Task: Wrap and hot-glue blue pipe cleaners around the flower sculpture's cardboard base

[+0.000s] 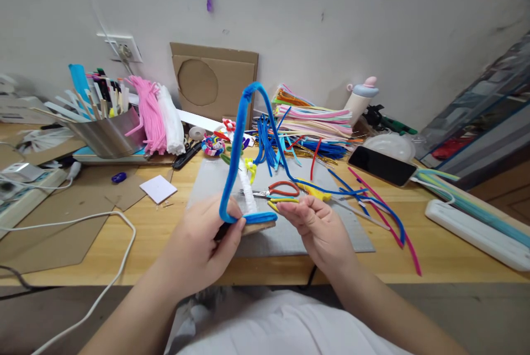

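Note:
My left hand [207, 233] grips a small cardboard base [259, 227], thumb on its front edge. A blue pipe cleaner [235, 162] lies along the base's top edge, rises in a tall loop and trails off to the right. Behind it stands a white wrapped stem [247, 192], with a yellow piece [250, 167] near its upper part. To the right of the base, my right hand [321, 228] is closed, thumb against curled fingers; whatever is between them cannot be made out. Just beyond its fingertips lies a red-handled cutting tool [284, 188].
A grey mat [351, 236] covers the table's middle. Blue pipe cleaner pieces [269, 139] and bundled pastel pipe cleaners [314, 117] lie behind. A phone [383, 165] and power strip [476, 233] are right; a metal container [110, 134] and white cable [128, 244] left. Cut cardboard [236, 76] leans on the wall.

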Demonstrator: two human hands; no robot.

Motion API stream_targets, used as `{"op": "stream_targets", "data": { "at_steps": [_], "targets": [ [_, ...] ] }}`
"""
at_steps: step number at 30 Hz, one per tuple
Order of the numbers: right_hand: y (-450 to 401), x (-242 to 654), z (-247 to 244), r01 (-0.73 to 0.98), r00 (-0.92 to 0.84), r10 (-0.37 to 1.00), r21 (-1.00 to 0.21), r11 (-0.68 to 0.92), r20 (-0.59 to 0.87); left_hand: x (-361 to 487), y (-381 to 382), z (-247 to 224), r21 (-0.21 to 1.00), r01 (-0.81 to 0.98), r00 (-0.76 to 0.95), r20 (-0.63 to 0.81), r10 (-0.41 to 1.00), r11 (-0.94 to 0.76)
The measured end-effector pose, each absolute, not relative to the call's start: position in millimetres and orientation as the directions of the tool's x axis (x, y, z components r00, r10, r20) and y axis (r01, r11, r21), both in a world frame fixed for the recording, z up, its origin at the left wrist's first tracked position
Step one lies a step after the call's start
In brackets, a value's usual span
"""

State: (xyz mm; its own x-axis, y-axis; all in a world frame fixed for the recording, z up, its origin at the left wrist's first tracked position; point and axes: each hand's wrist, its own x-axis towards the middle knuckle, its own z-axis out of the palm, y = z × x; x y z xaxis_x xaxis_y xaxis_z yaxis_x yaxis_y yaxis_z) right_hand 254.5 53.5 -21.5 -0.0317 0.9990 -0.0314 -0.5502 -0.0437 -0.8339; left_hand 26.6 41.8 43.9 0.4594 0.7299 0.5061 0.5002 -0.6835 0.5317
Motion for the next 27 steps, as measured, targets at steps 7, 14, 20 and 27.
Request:
{"op": "stream_targets", "data": {
  "at_steps": [7,14,20,27],
  "targets": [
    [54.8,255.6,-19.5,-0.583,-0.092,0.994,-0.806,-0.102,-0.060,26.3,41.1,42.9,0.522,0.513,0.453,0.509,0.731,-0.681],
    [49.7,262.7,-16.4,-0.565,-0.178,0.984,-0.819,-0.106,-0.004,27.8,42.6,43.7,0.529,0.509,0.452,0.507,0.734,-0.679],
    [40.7,297.1,-23.1,-0.089,-0.086,0.996,-0.996,-0.023,-0.016,26.6,41.8,43.3,0.524,0.519,0.448,0.506,0.737,-0.675],
    [38.5,341.0,-34.9,0.186,0.078,0.993,-0.980,0.068,0.084,26.3,41.7,42.7,0.518,0.522,0.443,0.514,0.734,-0.678]
  ]
}}
